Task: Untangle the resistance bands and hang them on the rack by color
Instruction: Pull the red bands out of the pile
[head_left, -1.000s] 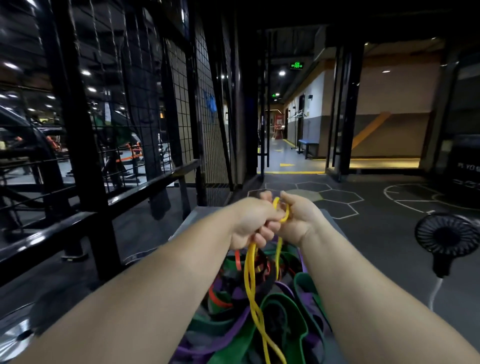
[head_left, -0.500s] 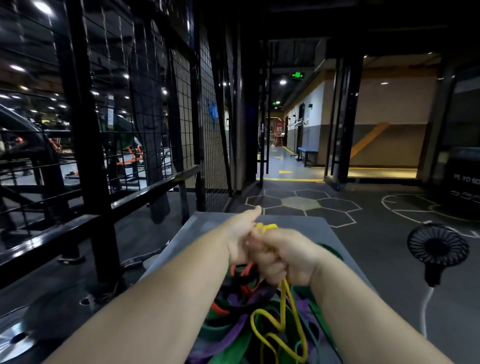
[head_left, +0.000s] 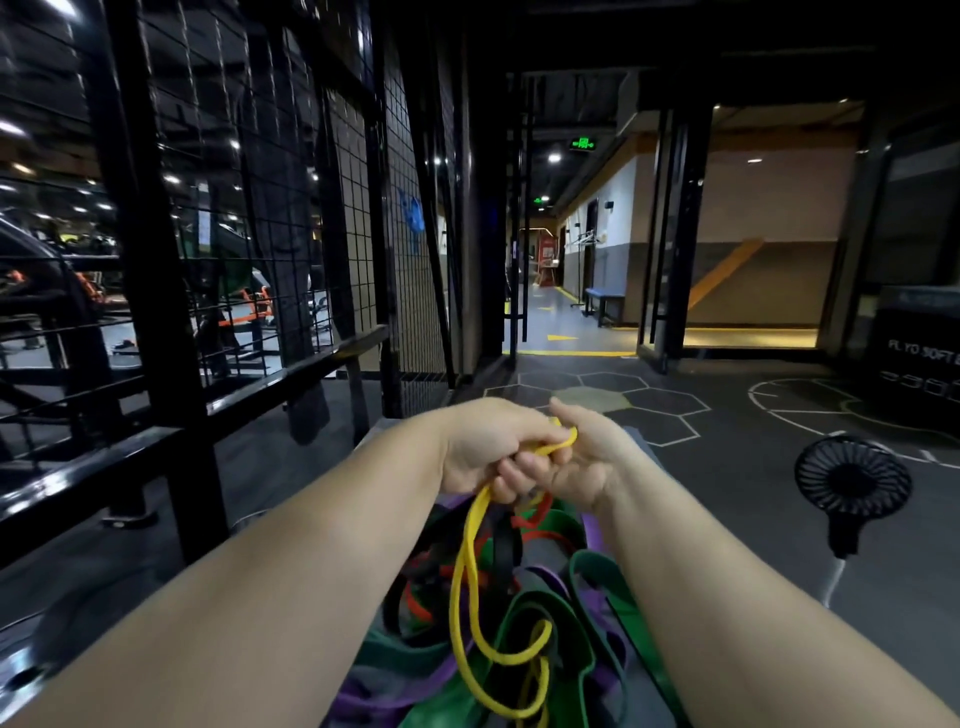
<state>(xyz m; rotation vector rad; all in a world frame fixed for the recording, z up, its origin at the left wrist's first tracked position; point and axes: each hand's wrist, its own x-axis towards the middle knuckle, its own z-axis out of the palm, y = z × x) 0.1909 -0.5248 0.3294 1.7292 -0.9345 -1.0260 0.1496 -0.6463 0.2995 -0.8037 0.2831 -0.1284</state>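
A thin yellow band (head_left: 462, 566) runs up from a tangled heap of bands (head_left: 524, 613) in green, purple, red and black. My left hand (head_left: 483, 449) grips the yellow band's upper part with curled fingers. My right hand (head_left: 589, 457) is pressed against the left one, and the band's top loop passes over its fingers. Lower down the yellow band loops and twists over the green and purple bands. The heap lies on a grey surface (head_left: 641, 436) in front of me, between my forearms.
A black metal frame with wire mesh (head_left: 291, 234) and horizontal bars (head_left: 104, 467) stands on my left. A small black fan (head_left: 852, 483) on a stand is on the floor at right. A corridor (head_left: 561, 322) opens straight ahead.
Both hands have risen a little and drawn the yellow band upward, so more of it hangs stretched between my hands and the heap. The top loop now shows over my right fingers.
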